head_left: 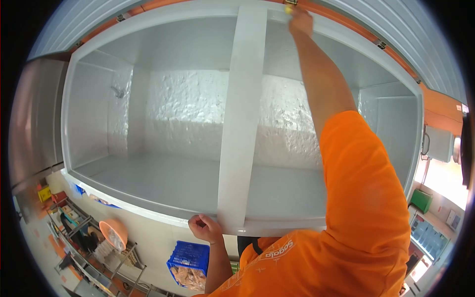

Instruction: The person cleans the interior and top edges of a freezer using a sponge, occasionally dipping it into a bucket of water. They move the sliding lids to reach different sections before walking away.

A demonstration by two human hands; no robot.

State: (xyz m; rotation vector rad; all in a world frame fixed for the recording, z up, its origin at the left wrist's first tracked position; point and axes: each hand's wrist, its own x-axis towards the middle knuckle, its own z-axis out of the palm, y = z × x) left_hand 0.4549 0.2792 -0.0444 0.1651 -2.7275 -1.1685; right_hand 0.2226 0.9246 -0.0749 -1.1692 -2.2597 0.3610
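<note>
A large white chest freezer (242, 99) lies open before me, its wet-looking inner floor shining. Stretched over it, my right hand (301, 22) is at the far rim, right of the central divider, near a metal hinge. Its fingers are closed on a small yellow sponge-like piece (289, 10), mostly covered and slightly blurred. My left hand (205, 228) is curled into a loose fist at the near rim, just left of the divider's front end. Nothing shows in it.
Raised corrugated lids (405, 34) stand behind the far rim. A stainless-steel cabinet (37, 114) adjoins the left side. On the floor at front left are a blue crate (190, 255) with brownish contents, an orange basin (114, 232) and metal racks (116, 270).
</note>
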